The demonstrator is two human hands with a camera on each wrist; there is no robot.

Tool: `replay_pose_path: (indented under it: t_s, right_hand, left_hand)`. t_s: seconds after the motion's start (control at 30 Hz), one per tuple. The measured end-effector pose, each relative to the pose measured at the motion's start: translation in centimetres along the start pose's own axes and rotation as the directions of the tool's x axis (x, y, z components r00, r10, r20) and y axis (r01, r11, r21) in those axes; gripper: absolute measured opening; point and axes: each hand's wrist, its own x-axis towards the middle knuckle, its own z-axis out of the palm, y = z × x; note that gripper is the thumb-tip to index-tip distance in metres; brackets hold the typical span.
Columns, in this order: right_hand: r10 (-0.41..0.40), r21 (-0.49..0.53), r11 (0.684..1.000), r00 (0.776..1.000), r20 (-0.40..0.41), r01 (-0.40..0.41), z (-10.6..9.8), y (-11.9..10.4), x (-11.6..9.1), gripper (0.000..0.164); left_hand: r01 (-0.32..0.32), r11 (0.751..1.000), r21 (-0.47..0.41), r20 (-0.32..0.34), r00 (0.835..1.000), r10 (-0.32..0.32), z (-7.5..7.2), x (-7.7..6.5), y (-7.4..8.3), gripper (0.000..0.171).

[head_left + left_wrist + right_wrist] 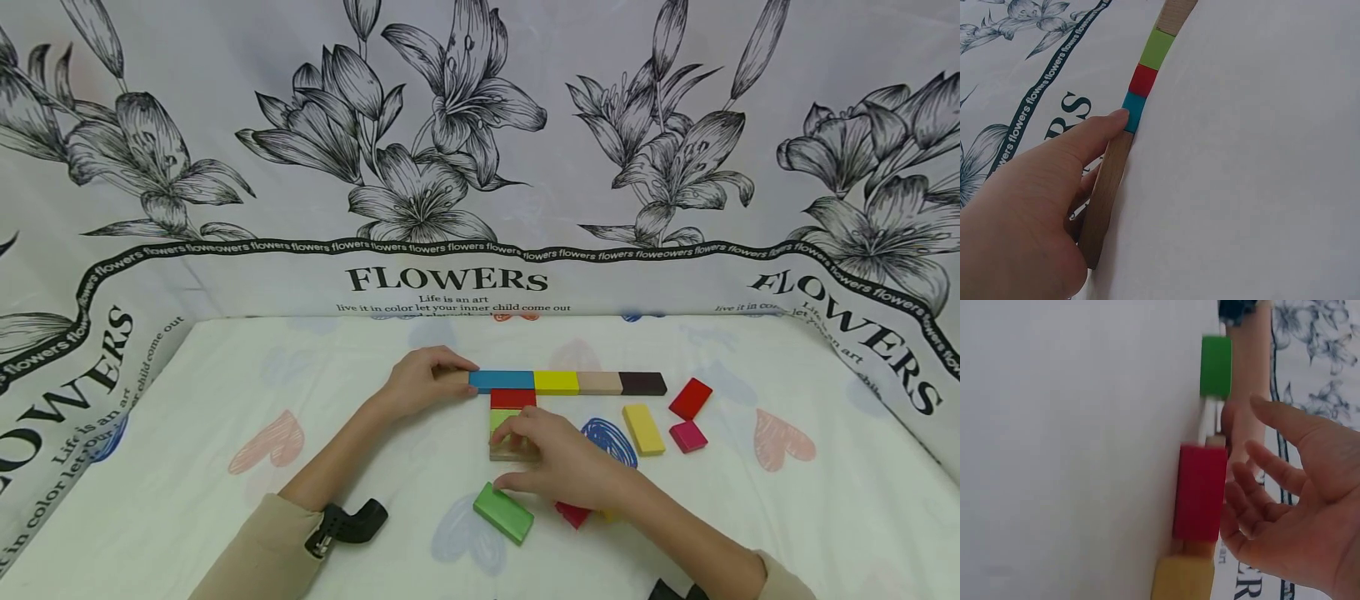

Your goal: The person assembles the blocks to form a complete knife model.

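My left hand (420, 379) holds a plain wooden block (1110, 181) at the left end of a row, its thumb tip right at the adjoining blue block (501, 382). Further right in the row come yellow (556, 382), plain wooden (599, 383) and dark (642, 383) blocks. Below the blue block runs a short column with a red block (513, 399), a light green block (1158, 49) and a plain wooden block (513, 452). Over this column my right hand (566, 458) hovers with spread, loosely bent fingers and nothing in them. Its thumb is close to a loose green block (503, 512).
A pinkish-red block (1200, 492) and a yellow block (1183, 579) lie below my right hand, partly hidden in the head view. Right of the column lie another yellow block (643, 430), a red block (691, 399) and a pink block (688, 436). A flower-printed cloth (450, 167) hangs behind.
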Motion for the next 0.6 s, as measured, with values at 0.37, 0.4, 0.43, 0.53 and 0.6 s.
replay_pose_path:
  t_s: [0.37, 0.4, 0.43, 0.53, 0.6]
  right_hand:
    - [-0.008, 0.094, 0.996, 0.995, 0.099, -0.002, 1.4, -1.2, -1.4, 0.045]
    - [-0.004, 0.098, 0.995, 0.994, 0.106, -0.007, 1.5, -1.1, -1.4, 0.046]
    - [-0.001, 0.098, 0.995, 0.994, 0.111, -0.009, 1.5, -1.1, -1.4, 0.047]
    - [0.006, 0.100, 0.995, 0.992, 0.122, -0.018, 1.6, -1.0, -1.4, 0.048]
    - [0.005, 0.104, 0.994, 0.991, 0.131, -0.019, 1.6, -1.0, -1.4, 0.047]
  left_hand:
    - [0.016, 1.000, -0.024, -0.009, 1.000, -0.016, 0.0, -0.2, 0.0, 0.034]
    - [0.017, 1.000, -0.024, -0.010, 1.000, -0.018, 0.0, -0.2, 0.0, 0.033]
    - [0.018, 1.000, -0.026, -0.009, 1.000, -0.018, 0.0, -0.3, 0.1, 0.033]
    - [0.016, 0.999, -0.029, -0.007, 1.000, -0.016, 0.0, -0.3, 0.1, 0.034]
    - [0.014, 1.000, -0.025, -0.007, 1.000, -0.014, 0.0, -0.3, 0.1, 0.034]
